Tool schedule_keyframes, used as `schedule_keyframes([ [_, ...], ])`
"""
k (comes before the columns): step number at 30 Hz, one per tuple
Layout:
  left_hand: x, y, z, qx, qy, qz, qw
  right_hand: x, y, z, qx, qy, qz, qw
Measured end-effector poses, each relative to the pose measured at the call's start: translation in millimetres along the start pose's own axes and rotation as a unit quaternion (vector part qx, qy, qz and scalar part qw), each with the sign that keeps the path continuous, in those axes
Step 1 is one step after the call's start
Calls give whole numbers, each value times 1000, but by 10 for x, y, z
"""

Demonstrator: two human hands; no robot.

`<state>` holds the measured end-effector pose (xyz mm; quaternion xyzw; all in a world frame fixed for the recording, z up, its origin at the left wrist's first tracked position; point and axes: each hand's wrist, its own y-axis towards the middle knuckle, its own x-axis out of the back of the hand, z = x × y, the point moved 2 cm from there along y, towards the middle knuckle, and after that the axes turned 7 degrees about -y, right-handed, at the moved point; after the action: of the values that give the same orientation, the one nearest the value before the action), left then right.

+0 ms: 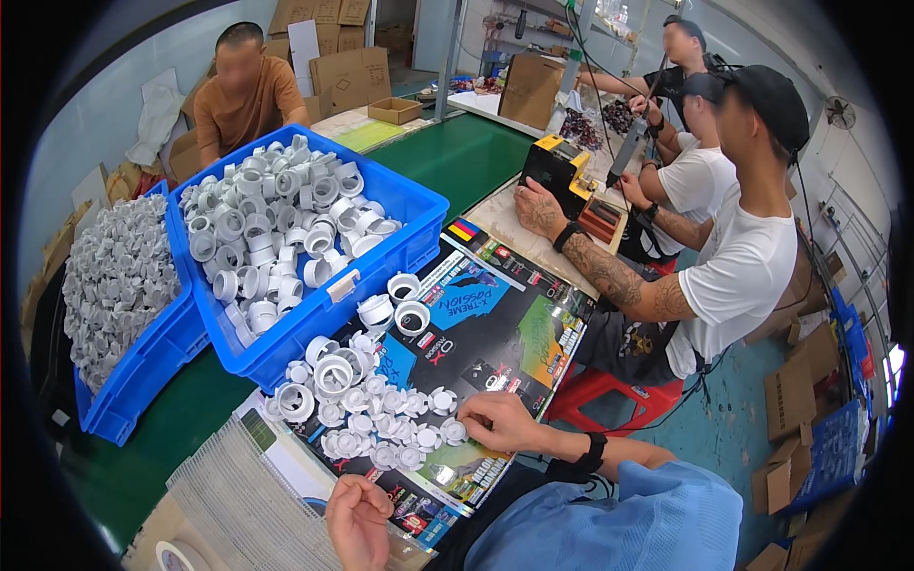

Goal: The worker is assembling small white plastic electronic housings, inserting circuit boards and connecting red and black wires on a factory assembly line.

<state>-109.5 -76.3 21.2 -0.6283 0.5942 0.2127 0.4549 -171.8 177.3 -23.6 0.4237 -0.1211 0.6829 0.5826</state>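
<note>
My right hand (500, 422), with a black band at the wrist, has its fingers curled together at the edge of a small round white plastic cap (454, 431). That cap lies at the right end of a loose pile of similar white caps (386, 419) on the printed table sheet. My left hand (359, 521) is nearer, over the front edge of the table, palm turned inward. Its fingers are bent in against the thumb, and nothing shows in them. Several larger white threaded plastic rings (412, 318) sit between the pile and a blue crate.
A blue crate (286, 347) full of white rings stands at the far left of the pile, beside another blue bin (133, 404) of small white parts. Left of my hands lies a ribbed clear sheet (243, 490), with a tape roll (181, 556) nearby. Co-workers sit at right and across.
</note>
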Motion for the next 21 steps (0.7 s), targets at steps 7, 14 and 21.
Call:
schedule_keyframes([
  [7,3,1,2,-2,2,2,1000,-3,-1,0,-5,2,1,1000],
  [14,13,3,0,-2,2,-7,1000,-1,-1,-4,-2,4,-2,1000],
  [21,20,4,3,-1,-9,-6,1000,2,-3,-6,4,2,-7,1000],
])
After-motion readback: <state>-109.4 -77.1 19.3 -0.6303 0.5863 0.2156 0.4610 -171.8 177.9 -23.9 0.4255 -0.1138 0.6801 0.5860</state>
